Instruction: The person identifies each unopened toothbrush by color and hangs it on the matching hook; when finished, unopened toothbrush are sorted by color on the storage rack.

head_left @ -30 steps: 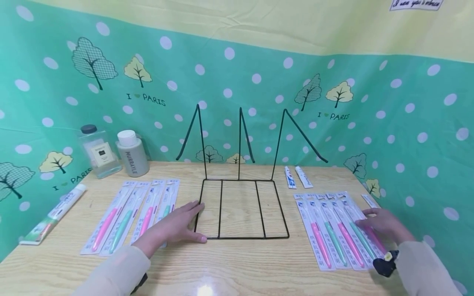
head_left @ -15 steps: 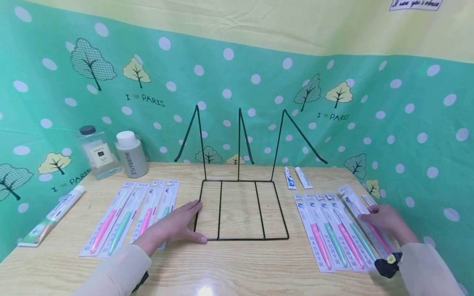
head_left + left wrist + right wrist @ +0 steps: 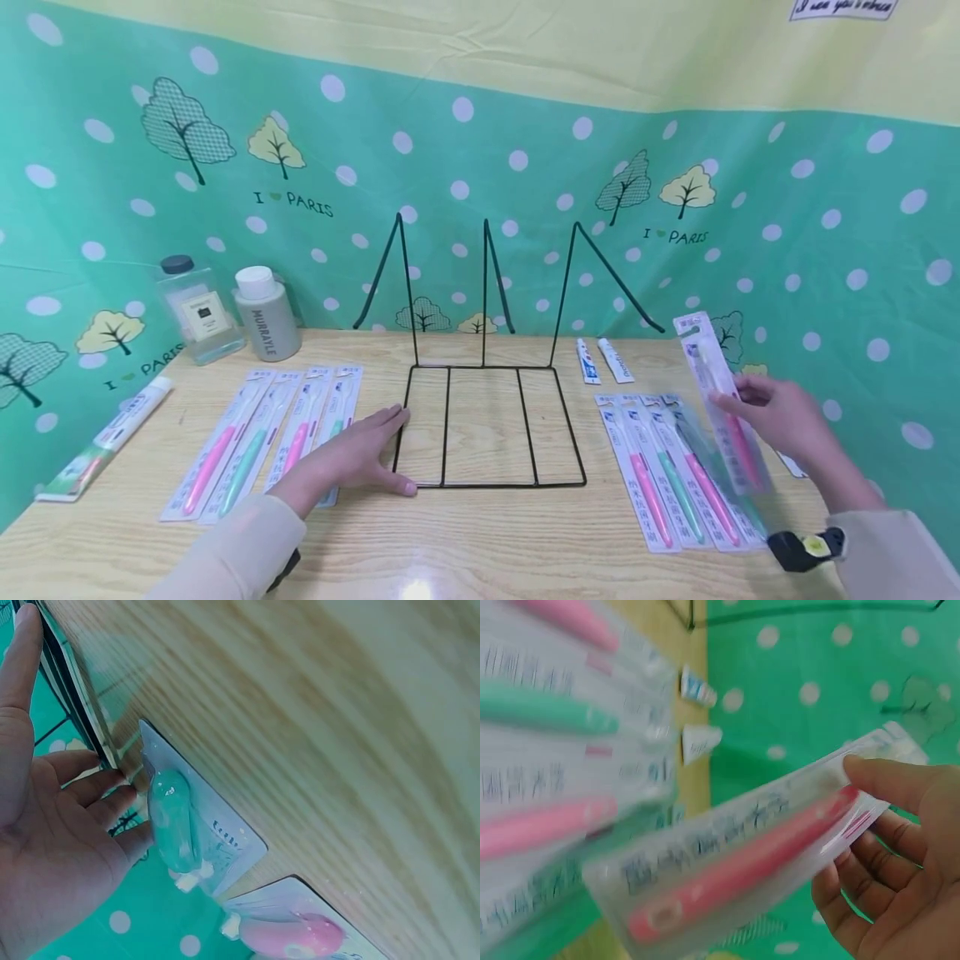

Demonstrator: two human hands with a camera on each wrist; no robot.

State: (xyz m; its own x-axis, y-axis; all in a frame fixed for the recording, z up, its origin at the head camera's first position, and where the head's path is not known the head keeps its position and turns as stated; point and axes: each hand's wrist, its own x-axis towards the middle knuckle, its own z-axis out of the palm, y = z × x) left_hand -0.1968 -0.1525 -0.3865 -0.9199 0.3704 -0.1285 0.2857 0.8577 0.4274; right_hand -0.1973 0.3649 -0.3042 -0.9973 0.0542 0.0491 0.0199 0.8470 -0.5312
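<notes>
My right hand (image 3: 783, 417) pinches a packaged pink toothbrush (image 3: 723, 400) between thumb and fingers, raised and tilted over the right-hand row. In the right wrist view the thumb presses the clear front of the pack (image 3: 735, 855). Below it lie several packaged toothbrushes (image 3: 652, 483), pink and green, side by side. My left hand (image 3: 360, 454) rests at the left side of a black wire rack (image 3: 487, 483), fingers spread along its frame. Beside that hand a green packaged toothbrush (image 3: 176, 817) and a pink one (image 3: 292, 934) show in the left wrist view.
Two small toothpaste tubes (image 3: 600, 360) lie behind the right row. At the left are a large toothpaste tube (image 3: 108, 437), a clear bottle (image 3: 201, 312), a grey bottle (image 3: 267, 317) and another row of packaged toothbrushes (image 3: 225, 450). A patterned cloth (image 3: 480, 150) hangs behind the table.
The right hand has slid the outermost pink toothbrush pack away from its row, then lifted it up off the table. The left hand stays at the rack.
</notes>
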